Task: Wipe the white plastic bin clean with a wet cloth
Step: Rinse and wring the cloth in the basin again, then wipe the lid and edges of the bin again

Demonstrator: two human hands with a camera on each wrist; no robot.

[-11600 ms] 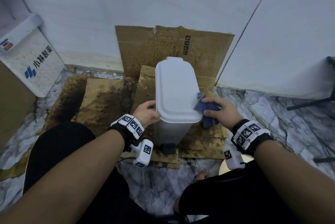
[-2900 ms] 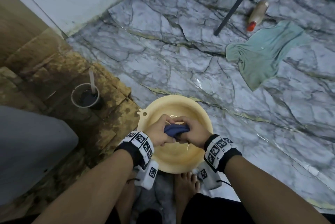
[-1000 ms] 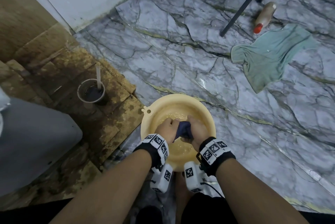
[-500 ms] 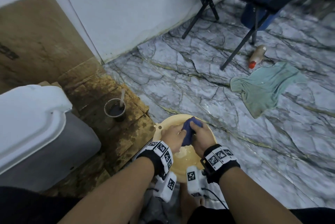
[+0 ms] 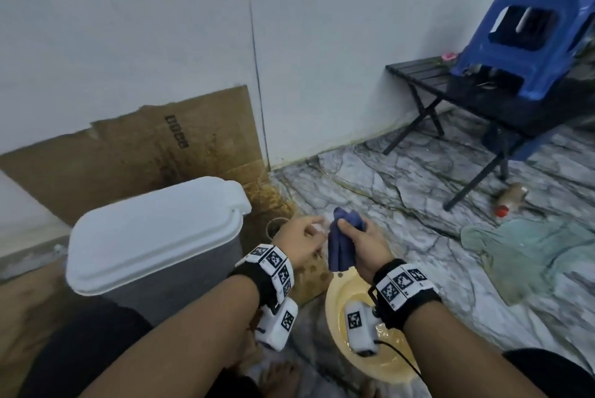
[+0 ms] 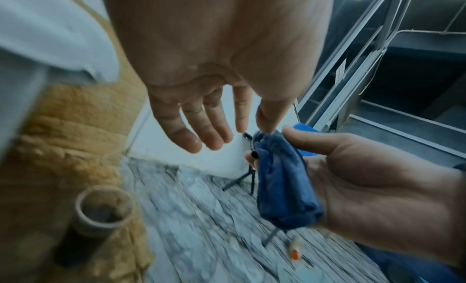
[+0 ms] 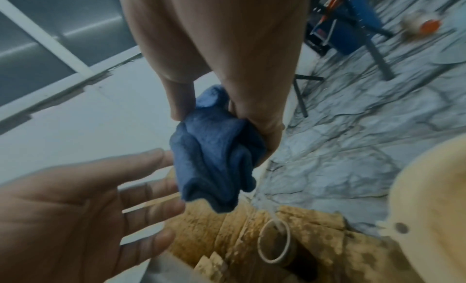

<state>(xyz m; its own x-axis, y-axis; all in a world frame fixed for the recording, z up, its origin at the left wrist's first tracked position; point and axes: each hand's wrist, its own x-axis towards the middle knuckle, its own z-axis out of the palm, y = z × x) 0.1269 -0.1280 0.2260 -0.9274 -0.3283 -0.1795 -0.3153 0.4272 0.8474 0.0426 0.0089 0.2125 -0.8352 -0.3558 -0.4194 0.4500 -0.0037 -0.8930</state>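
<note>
While my head camera takes in the whole corner, with the white bin [image 5: 154, 236] standing lid-down-shut at my left on stained cardboard [image 5: 128, 153] against the wall, only the wrist cameras show my palms. From my left wrist I see my left hand [image 6: 201, 84] spread, fingers [image 6: 184, 131] straight and loose, holding nothing, the tip of the thumb just touching the top of the blue cloth [image 6: 282, 179]. From my right wrist I see my right hand [image 7: 227, 72] clamped round that cloth [image 7: 214, 157], thumb on one side and curled fingers on the other, the bunched end hanging below my fist. That view also shows a small round cup [image 7: 274, 241] on the cardboard and the edge of the yellow basin [image 7: 428, 207]; the head view puts the basin [image 5: 335, 301] on the marble floor under my right wrist, with water in it. Only the head view shows the black bench [image 5: 428, 79] with a blue stool [image 5: 531, 40] on it, a bottle with a red cap [image 5: 508, 201] lying on the floor, and a green rag [image 5: 531, 249] beside it. Printed black marks on the cardboard are too blurred to read. The cloth is held in the air just right of the bin, not touching it.
</note>
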